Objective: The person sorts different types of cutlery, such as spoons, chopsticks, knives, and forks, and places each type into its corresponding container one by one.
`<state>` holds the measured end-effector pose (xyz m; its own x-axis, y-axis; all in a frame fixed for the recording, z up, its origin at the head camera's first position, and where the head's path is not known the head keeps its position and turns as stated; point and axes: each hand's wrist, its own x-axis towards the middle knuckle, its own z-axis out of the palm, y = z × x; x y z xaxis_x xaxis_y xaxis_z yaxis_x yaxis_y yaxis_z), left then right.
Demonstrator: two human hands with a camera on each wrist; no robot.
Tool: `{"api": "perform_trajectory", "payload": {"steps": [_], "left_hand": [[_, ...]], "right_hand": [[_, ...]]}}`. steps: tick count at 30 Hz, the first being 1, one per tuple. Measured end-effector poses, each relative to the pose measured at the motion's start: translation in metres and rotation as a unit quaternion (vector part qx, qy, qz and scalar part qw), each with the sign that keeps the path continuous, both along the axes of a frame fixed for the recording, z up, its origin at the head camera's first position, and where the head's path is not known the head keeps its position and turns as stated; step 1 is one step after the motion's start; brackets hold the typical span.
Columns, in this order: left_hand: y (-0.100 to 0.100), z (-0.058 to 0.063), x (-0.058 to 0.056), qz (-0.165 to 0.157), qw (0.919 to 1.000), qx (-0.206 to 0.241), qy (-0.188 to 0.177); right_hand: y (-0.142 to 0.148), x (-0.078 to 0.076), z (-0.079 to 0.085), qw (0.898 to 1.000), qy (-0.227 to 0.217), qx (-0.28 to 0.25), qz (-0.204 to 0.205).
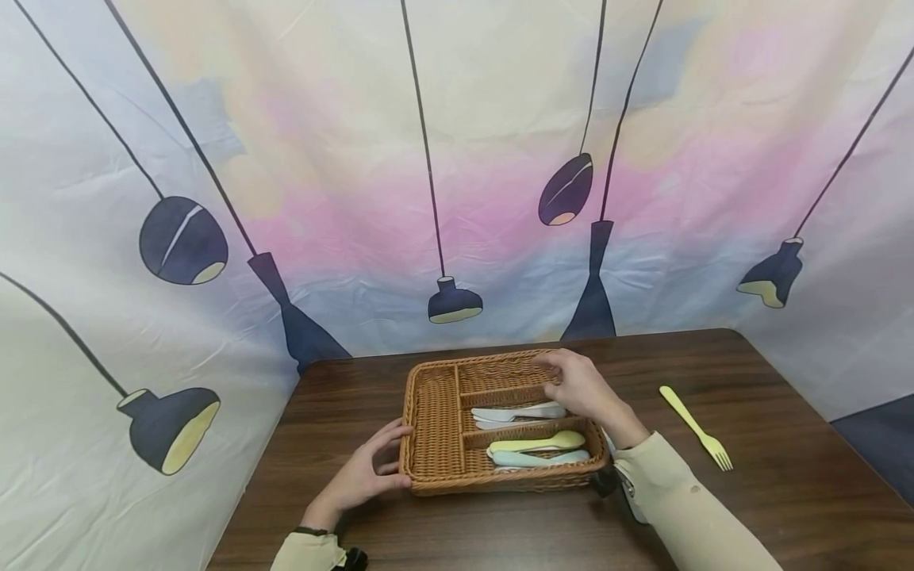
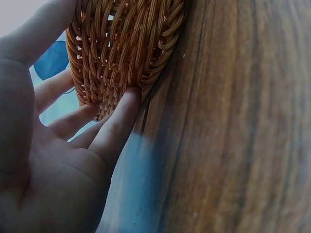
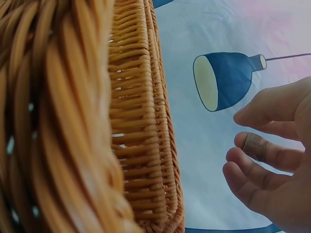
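A brown wicker cutlery basket (image 1: 500, 481) with several compartments stands on the table. The fingertips of my left hand (image 1: 364, 468) touch its left end, fingers spread; the left wrist view shows them against the weave (image 2: 121, 58). Over the back right compartment hovers my right hand (image 1: 581, 386), its fingers loosely bent. Nothing shows between those fingers in the right wrist view, where the hand (image 3: 272, 165) is above the wicker rim (image 3: 165, 121). White knives (image 1: 517, 414) lie in the middle right compartment. The front one holds a yellow spoon (image 1: 535, 445) and pale blue cutlery (image 1: 540, 458).
A yellow fork (image 1: 696, 428) lies on the dark wooden table (image 1: 778, 452), right of the basket. Behind the table hangs a cloth (image 1: 357, 198) printed with lamps. Partly hidden under my right forearm is a dark and pale object (image 1: 631, 503).
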<state>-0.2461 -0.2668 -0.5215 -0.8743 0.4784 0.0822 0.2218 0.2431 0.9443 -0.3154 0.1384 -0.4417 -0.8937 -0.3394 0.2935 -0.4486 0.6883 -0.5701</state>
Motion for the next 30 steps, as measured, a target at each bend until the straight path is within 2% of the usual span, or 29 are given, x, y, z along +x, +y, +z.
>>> {"api": "perform_trajectory", "payload": {"steps": [12, 17, 20, 30], "left_hand": [[0.000, 0.000, -0.001, -0.005, 1.0000, 0.007, 0.000], [0.000, 0.000, -0.001, -0.008, 0.9999, 0.006, 0.005], [0.000, 0.000, -0.002, -0.007, 0.9999, 0.005, 0.006], [0.000, -0.001, 0.000, 0.000, 1.0000, -0.004, 0.006]], "right_hand": [[0.019, 0.003, 0.003, 0.999, -0.016, -0.017, -0.030], [0.026, 0.006, 0.004, 0.999, -0.005, -0.009, -0.040], [0.031, 0.007, 0.003, 0.999, 0.000, -0.001, -0.046], [0.045, 0.012, -0.004, 0.998, -0.020, 0.004, -0.059]]}}
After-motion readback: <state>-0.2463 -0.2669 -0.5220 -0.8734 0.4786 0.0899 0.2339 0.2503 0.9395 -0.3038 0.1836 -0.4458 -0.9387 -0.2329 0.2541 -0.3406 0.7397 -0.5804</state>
